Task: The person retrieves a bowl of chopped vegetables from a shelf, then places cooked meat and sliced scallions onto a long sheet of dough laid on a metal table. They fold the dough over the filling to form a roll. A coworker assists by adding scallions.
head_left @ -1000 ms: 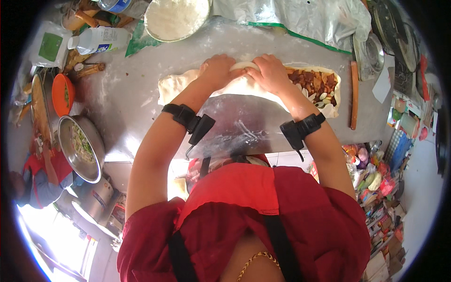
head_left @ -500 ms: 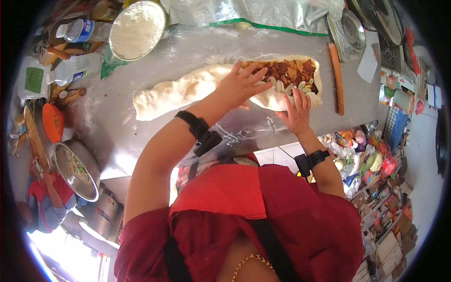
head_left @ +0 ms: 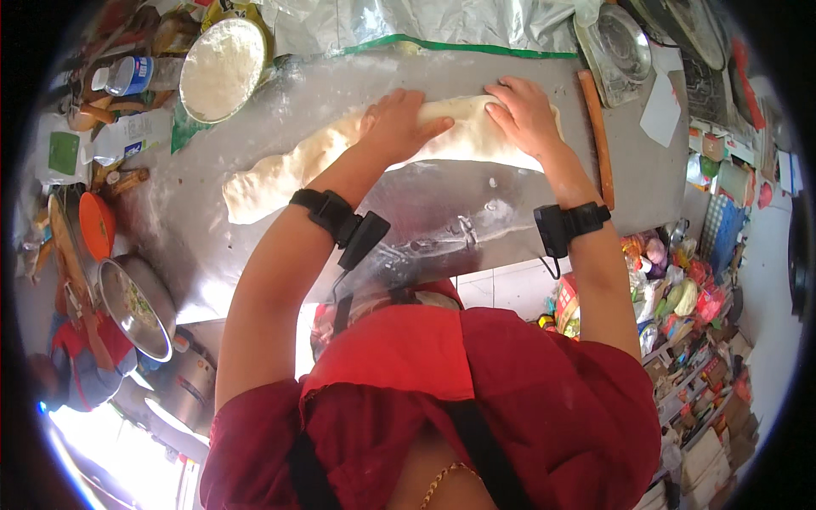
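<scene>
A long, pale roll of dough stretches over the metal worktop, its surface lumpy and its left end nearer to me. My left hand lies on the middle of the roll, palm down, fingers reaching over its far side and thumb pointing right. Toward the roll's right end, my right hand rests on top with fingers apart and slightly bent. Neither hand grips anything. No filling shows now; the dough covers it.
A floury round pan stands at the back left, beside plastic bottles. A wooden rolling pin lies right of the dough. At left are an orange bowl, a steel basin and another person.
The open right part of the dough, with brown filling and pale slices showing, has been folded over and closed. My left hand has shifted left, and my right hand has moved farther onto the roll.
</scene>
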Demonstrator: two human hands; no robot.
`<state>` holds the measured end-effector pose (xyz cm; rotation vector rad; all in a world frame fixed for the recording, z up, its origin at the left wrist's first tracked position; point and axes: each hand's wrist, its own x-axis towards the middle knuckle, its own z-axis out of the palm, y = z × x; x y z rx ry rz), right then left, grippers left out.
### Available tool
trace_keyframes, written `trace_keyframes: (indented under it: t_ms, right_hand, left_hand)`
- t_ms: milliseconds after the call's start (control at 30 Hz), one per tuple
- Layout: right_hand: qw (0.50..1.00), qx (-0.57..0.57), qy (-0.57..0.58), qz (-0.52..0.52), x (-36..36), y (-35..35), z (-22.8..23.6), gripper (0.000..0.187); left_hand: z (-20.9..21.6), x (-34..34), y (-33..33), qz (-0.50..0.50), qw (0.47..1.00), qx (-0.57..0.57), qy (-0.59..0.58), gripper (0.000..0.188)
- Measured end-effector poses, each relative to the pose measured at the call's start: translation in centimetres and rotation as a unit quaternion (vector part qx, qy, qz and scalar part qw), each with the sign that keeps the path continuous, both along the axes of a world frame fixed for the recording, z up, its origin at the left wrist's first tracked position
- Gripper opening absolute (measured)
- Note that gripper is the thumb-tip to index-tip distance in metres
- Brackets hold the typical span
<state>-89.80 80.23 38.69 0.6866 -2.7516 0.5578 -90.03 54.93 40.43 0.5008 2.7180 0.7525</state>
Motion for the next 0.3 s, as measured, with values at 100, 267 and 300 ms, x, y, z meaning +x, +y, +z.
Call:
trace_keyframes:
  t_ms: [100, 267, 300]
  right_hand:
    - [0.995, 0.002, -0.095, 0.009, -0.6, -0.1, -0.1, 0.029]
    - [0.974, 0.063, -0.216, -0.007, -0.3, -0.8, 0.0, 0.031]
    - [0.968, 0.061, -0.241, -0.01, -0.5, -0.7, 0.2, 0.032]
  left_hand:
    - [0.3, -1.3, 0.7, -0.024, 0.99, -0.042, -0.134, 0.06]
    - [1.7, -1.2, 1.4, -0.053, 0.98, -0.063, -0.18, 0.059]
    - [1.9, -1.6, 1.6, -0.03, 0.968, -0.076, -0.236, 0.065]
